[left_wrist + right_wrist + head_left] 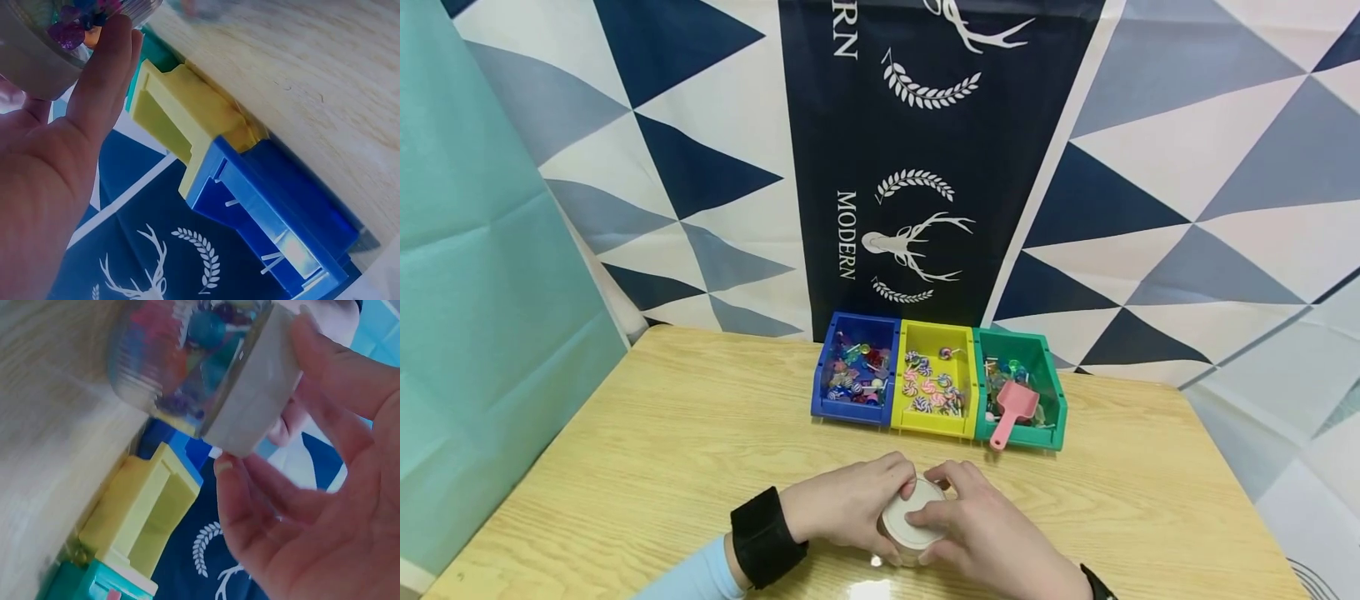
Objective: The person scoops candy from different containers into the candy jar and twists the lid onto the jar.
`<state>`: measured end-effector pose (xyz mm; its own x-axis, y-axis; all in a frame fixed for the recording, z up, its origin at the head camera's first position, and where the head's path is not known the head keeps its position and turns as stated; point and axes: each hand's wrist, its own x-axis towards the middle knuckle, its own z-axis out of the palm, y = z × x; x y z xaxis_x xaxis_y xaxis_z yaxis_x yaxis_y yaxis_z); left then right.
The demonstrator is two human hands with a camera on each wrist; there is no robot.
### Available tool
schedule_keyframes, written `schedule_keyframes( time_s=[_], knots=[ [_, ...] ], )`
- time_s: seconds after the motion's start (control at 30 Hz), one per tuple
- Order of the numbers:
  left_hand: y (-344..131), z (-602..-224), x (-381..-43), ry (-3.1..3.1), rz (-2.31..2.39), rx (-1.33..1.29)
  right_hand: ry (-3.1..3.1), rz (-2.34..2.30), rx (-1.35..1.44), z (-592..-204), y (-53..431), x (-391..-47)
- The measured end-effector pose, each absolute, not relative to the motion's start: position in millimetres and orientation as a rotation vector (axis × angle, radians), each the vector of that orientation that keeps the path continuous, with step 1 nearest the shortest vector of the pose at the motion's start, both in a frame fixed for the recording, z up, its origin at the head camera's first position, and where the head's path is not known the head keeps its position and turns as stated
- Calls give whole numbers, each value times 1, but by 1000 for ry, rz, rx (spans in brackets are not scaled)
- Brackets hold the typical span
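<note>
A clear jar of colourful candies stands on the table near its front edge, topped by a cream lid. My left hand curls round the jar's left side, its fingers along the lid's edge in the left wrist view. From the right, my right hand holds the lid by its rim, with fingertips at opposite sides and one finger bent over the top. Ribbed clear wall shows below the lid in the right wrist view.
Three joined bins stand at the back: blue, yellow and green, with small candies and lollipops inside. A pink scoop lies across the green bin. Behind the wooden table hangs a patterned cloth.
</note>
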<state>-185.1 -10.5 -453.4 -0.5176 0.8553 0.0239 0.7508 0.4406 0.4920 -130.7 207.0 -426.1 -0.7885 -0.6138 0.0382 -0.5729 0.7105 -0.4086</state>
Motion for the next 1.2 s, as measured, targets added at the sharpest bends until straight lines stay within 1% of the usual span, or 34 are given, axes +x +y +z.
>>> schedule_keyframes(
  time_s=[0.23, 0.4, 0.5, 0.63, 0.77, 0.87, 0.97, 1.2],
  knots=[
    [-10, -454, -185, 2485, 647, 1411, 2903, -606, -774, -430, 197, -127],
    [-10, -453, -186, 2475, 643, 1409, 2975, -473, -595, -430, 188, -123],
    [-11, -453, -187, 2467, 643, 1412, 3008, -395, -559, -431, 185, -122],
    [-12, -453, -188, 2472, 633, 1436, 3009, -447, -652, -429, 192, -125],
    [-13, -454, -188, 2472, 633, 1458, 2849, -605, -874, -426, 204, -129],
    [-14, -454, -188, 2464, 638, 1457, 2724, -657, -987, -425, 210, -132],
    [-13, -455, -189, 2462, 633, 1449, 2702, -651, -1018, -426, 212, -134],
    [-13, -454, -189, 2464, 616, 1423, 2738, -643, -992, -428, 210, -135]
  ],
)
